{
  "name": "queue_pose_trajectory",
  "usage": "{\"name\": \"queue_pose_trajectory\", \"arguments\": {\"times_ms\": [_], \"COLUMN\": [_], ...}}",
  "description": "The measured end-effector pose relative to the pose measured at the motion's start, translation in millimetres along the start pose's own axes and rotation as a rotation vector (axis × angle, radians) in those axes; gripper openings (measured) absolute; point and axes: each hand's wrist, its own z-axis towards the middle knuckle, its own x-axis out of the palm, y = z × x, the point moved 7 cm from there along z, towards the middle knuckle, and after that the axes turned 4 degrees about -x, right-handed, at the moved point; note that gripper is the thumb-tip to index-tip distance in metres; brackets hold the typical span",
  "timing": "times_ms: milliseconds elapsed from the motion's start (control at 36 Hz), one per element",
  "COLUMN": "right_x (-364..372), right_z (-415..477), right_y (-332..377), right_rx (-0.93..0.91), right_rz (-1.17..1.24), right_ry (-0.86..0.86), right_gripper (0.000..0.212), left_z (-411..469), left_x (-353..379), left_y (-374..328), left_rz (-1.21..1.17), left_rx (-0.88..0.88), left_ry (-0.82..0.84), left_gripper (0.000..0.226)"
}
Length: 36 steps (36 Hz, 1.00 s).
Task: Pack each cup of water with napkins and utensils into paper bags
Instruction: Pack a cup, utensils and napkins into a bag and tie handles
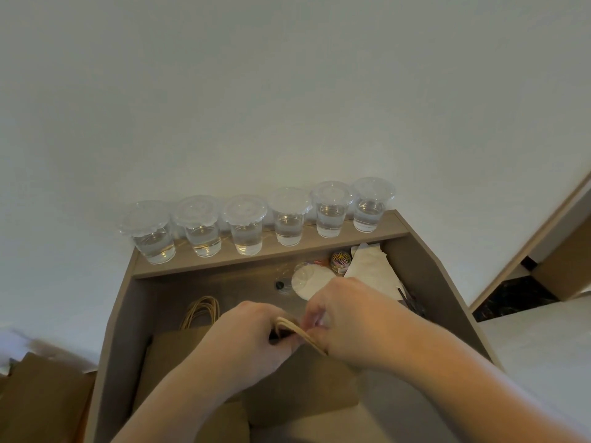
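Observation:
Several clear plastic cups of water [246,228] with lids stand in a row on the raised back ledge of the desk. A brown paper bag [297,388] lies flat on the desk in front of me. My left hand [246,340] and my right hand [348,318] meet over the bag's top edge, both pinching its twisted paper handles [299,330]. White napkins [371,270] are piled at the back right. Dark utensils [412,302] lie beside them, partly hidden by my right hand.
More bag handles [201,311] poke out from a stack of bags at the left. A round white lid [308,279] and a small jar of coloured paper clips [340,260] sit mid-desk. Brown bags [41,398] lie on the floor at the left. A white wall rises behind the ledge.

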Motion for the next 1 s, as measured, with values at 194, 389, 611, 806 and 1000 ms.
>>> {"name": "queue_pose_trajectory", "arguments": {"times_ms": [194, 389, 611, 806, 1000], "right_x": [-5.2, 2.9, 0.4, 1.3, 4.0], "right_z": [-2.1, -3.9, -5.5, -8.5, -9.2], "right_y": [7.3, 6.9, 4.3, 9.4, 12.7], "right_rx": [-0.017, 0.002, 0.013, -0.015, -0.025], "right_rz": [-0.063, -0.077, 0.006, -0.049, -0.129], "right_ry": [-0.082, 0.008, 0.001, -0.014, 0.007], "right_gripper": [0.02, 0.025, 0.019, 0.021, 0.026], "left_z": [1.3, 2.6, 4.2, 3.3, 3.7], "left_x": [-2.2, -0.7, 1.7, 0.2, -1.0], "left_y": [0.1, -3.1, 1.9, -3.0, -6.8], "left_rz": [-0.005, 0.073, 0.056, 0.042, 0.064], "left_rx": [0.015, 0.056, 0.058, 0.056, 0.052], "left_ry": [-0.019, -0.047, -0.045, -0.031, -0.019], "left_gripper": [0.015, 0.023, 0.017, 0.022, 0.016]}}
